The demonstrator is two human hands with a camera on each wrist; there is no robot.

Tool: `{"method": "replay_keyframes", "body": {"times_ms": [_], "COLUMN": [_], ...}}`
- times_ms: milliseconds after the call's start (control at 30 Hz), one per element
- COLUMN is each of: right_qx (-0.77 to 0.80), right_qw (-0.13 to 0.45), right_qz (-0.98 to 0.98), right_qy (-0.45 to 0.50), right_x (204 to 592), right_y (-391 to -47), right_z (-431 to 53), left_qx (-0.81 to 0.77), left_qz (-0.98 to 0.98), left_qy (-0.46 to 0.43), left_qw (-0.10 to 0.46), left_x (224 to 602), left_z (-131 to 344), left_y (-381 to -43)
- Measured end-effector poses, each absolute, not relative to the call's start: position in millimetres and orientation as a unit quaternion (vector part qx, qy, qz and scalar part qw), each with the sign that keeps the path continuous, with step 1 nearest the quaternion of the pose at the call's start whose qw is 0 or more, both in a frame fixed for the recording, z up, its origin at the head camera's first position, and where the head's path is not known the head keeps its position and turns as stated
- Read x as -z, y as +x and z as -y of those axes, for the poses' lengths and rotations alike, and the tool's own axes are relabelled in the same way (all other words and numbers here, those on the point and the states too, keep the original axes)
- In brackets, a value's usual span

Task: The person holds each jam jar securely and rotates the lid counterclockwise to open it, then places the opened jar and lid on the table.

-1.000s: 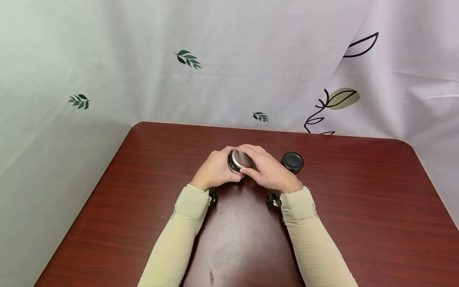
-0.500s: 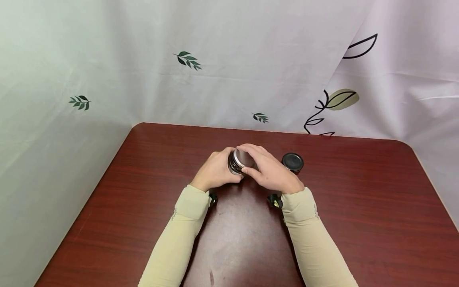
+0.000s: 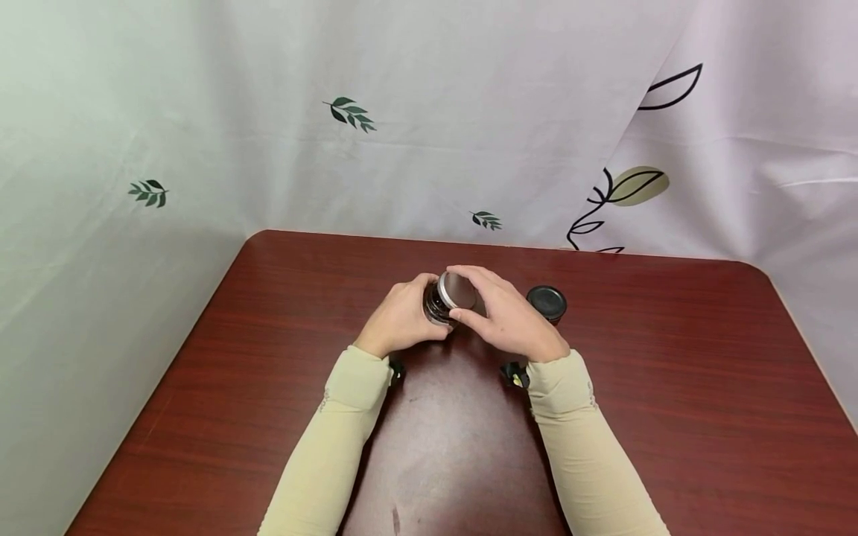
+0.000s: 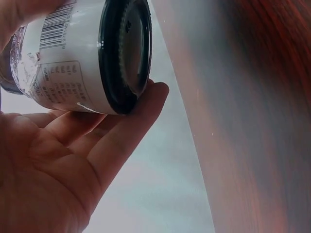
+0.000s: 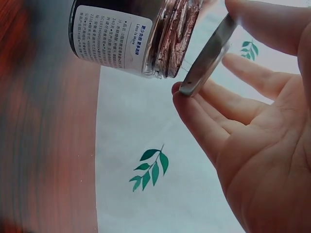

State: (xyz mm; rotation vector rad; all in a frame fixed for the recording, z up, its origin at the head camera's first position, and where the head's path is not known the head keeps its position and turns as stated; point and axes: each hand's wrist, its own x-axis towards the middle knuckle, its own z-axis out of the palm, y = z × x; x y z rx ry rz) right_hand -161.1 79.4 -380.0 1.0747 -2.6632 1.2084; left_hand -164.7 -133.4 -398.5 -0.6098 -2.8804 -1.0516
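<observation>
My left hand grips a glass jar round its body. A white label with a barcode and small print wraps the jar, and its base is dark. In the right wrist view the jar's threaded glass neck shows a crinkled, reddish inside. My right hand pinches a silver metal lid between thumb and fingers. The lid is tilted against the jar's mouth, with a gap at its lower edge. In the head view the lid's flat top faces up and right.
A second, dark jar with a black lid stands on the table just right of my right hand. The reddish-brown wooden table ends at a white, leaf-printed curtain behind and a plain-looking stretch at left.
The lid has lifted and tilted away from the jar's mouth, baring more of the neck. My right hand has risen slightly with it, while the left hand keeps its hold almost in place.
</observation>
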Motion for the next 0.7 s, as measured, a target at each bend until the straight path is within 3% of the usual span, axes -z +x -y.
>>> {"method": "replay_keyframes", "body": {"times_ms": [700], "right_qx": [-0.438], "right_qw": [0.016], "right_qz": [0.837], "right_qy": [0.328], "right_x": [384.5], "right_y": [-161.5], "right_z": [-79.2], "left_qx": [0.349], "left_qz": [0.918], "left_qy": [-0.19], "left_qw": [0.008], "left_x": [398.4], "left_z": [137.2], "left_y": [-165.4]}}
